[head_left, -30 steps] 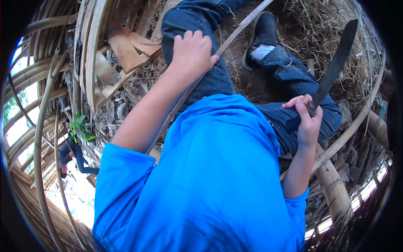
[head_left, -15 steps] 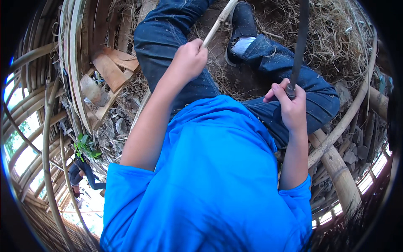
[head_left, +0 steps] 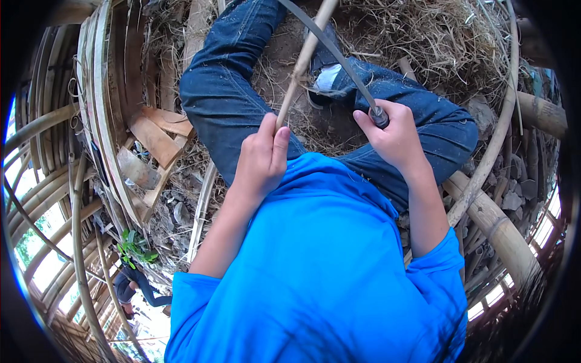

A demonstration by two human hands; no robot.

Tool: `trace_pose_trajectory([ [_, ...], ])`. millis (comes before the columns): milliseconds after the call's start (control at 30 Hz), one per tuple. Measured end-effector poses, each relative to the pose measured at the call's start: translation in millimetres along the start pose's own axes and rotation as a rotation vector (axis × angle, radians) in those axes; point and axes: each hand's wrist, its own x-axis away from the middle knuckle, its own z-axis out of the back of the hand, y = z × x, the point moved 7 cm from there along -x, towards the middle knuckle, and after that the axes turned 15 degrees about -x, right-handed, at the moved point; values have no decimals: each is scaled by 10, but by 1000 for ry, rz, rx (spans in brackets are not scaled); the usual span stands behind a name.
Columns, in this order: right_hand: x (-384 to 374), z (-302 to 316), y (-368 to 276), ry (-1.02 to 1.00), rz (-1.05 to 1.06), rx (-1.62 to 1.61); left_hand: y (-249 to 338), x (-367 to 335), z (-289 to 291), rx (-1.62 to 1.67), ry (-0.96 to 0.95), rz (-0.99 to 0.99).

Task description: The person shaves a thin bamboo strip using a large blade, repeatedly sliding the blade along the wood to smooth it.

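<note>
My left hand (head_left: 261, 154) is closed round the lower end of a slim bamboo stick (head_left: 298, 74), which slants up and away between my bent legs. In my right hand (head_left: 396, 134) is the dark handle of a long knife (head_left: 346, 68), gripped with the thumb along it. Its narrow, curved blade reaches up to the left and crosses over the stick near the top of the picture. Whether the edge touches the stick I cannot tell. The far ends of both stick and blade run out of view.
Dry straw (head_left: 417, 36) lies beyond my feet. Wooden boards (head_left: 156, 138) and long bamboo strips (head_left: 100, 78) stand at the left, and thick bamboo poles (head_left: 499, 233) at the right. A small green plant (head_left: 134, 247) grows at lower left, near another person (head_left: 138, 285).
The knife has swung left, from standing nearly upright to lying across the stick. My left hand has drawn the stick back toward my body; my right hand has moved a little left.
</note>
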Motion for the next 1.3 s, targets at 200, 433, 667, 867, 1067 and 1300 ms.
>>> trace_pose_trajectory([
  [200,51,-21,-153,-48,55,88,211,135,60,-144,91,-215],
  [433,178,24,-237,-41,25,202,366,281,86,-94,92,-226],
  [667,108,348,-109,182,48,536,412,382,-11,-61,32,-125],
  [867,189,222,-281,182,118,463,363,403,2,56,-82,-11],
  [1067,268,65,-363,44,218,451,316,380,-137,547,-290,133],
  [1300,322,175,-415,43,150,497,537,417,43,267,-109,88],
])
